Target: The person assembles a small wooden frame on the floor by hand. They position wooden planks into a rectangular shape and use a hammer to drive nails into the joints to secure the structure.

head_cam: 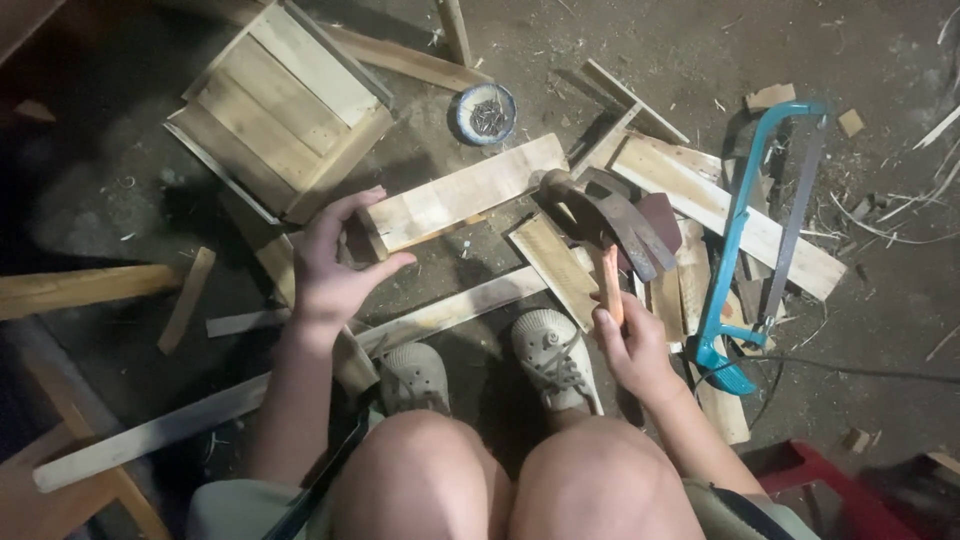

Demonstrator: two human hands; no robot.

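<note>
Both my hands are busy: my left hand [335, 262] curls round the near end of a pale wooden plank [462, 192] lying on the dirt floor [880, 330], thumb under and fingers over it. My right hand [632, 345] grips the wooden handle of a claw hammer [600, 215], its rusty head hanging over the plank's far end. Just beyond sits a small bowl of nails [486, 113]; a teal hacksaw [750, 235] lies to my right, a slatted wooden box [280, 108] to my left.
</note>
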